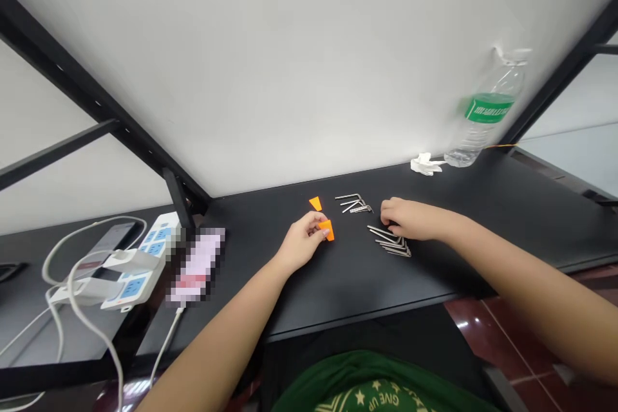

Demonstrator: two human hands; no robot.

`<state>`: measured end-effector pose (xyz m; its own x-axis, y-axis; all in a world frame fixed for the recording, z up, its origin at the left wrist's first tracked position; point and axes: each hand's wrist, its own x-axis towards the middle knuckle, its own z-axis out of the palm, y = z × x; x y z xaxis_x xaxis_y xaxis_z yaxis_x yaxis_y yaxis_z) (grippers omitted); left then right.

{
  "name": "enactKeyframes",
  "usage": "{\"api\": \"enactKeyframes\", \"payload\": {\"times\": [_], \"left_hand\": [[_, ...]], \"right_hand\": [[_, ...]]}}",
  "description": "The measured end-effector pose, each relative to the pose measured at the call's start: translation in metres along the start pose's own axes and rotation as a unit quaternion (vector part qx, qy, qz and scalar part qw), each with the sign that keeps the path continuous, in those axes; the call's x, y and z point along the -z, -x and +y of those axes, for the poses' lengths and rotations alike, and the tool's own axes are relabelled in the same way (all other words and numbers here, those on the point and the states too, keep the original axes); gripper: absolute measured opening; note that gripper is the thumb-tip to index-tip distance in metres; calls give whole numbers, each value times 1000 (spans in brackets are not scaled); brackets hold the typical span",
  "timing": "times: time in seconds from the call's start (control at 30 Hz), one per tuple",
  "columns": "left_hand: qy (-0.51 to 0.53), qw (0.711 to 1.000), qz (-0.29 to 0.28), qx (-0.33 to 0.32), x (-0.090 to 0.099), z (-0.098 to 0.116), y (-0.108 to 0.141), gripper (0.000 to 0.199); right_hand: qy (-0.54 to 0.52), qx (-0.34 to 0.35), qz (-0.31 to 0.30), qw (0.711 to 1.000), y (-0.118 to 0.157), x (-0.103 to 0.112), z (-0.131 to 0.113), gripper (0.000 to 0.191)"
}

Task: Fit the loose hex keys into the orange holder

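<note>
My left hand (pixel 304 238) pinches an orange plastic holder (pixel 327 230) between thumb and fingers, just above the black desk. A second orange piece (pixel 315 203) lies on the desk behind that hand. To the right, my right hand (pixel 398 217) is over the desk with its fingers curled; anything in them is hidden. Just in front of it lies a group of L-shaped hex keys (pixel 390 242), laid out by size. Another group of hex keys (pixel 355 203), shorter and looser, rests between my hands, farther back.
A water bottle (pixel 487 109) with a green label and a crumpled white tissue (pixel 425 164) are by the wall at the back right. On the left are a power strip (pixel 147 257) with white cables, a blurred-out phone (pixel 197 267) and black frame bars (pixel 96 100).
</note>
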<state>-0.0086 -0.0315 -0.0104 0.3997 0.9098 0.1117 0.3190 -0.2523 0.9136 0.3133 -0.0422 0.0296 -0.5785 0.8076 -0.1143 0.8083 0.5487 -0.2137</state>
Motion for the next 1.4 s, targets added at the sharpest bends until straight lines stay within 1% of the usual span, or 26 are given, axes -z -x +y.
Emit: {"api": "enactKeyframes", "payload": {"times": [0.1,0.2,0.3,0.4,0.47,0.5,0.53,0.6,0.67,0.73,0.87,1.07,1.2,1.27,1.33,1.4], "left_hand": [[101,995,16,10,1,0,-3,28],[147,988,34,20,1,5,-4,33],[174,984,39,28,1,8,-3,35],[181,982,40,28,1,8,-4,35],[182,982,36,29,0,8,-3,35],[184,982,34,29,0,8,-3,35],[189,981,32,28,0,9,-2,35],[202,979,27,26,-2,11,0,35],[219,975,22,23,-4,15,3,35],[234,972,15,19,-6,17,5,35],[249,969,3,6,-6,19,8,35],[251,968,9,0,-3,18,8,32],[236,972,5,0,-4,21,10,33],[223,975,-5,3,-6,23,11,33],[212,977,-27,4,-7,23,12,33],[219,975,-43,-5,-10,23,12,33]], "right_hand": [[-2,0,0,1000,-3,-1,-8,13],[18,-15,-5,1000,-7,-4,-17,12],[37,-56,-4,998,-11,-7,-22,8],[-8,-74,-14,997,-13,-6,-23,10],[-53,-55,-20,997,-13,-3,-23,6],[-68,-42,-12,997,-12,0,-26,3],[-76,-28,7,997,-12,2,-29,4],[-73,-2,68,995,-13,6,-40,12],[-58,28,127,990,-16,8,-55,16],[-45,52,161,984,-20,8,-68,16],[-38,79,182,979,-28,9,-81,16],[-57,85,212,972,-30,9,-83,16],[-44,87,204,974,-27,12,-84,18],[-21,95,185,978,-27,17,-86,20],[-8,110,159,981,-29,22,-91,20],[-43,134,139,980,-36,22,-99,14]]}}
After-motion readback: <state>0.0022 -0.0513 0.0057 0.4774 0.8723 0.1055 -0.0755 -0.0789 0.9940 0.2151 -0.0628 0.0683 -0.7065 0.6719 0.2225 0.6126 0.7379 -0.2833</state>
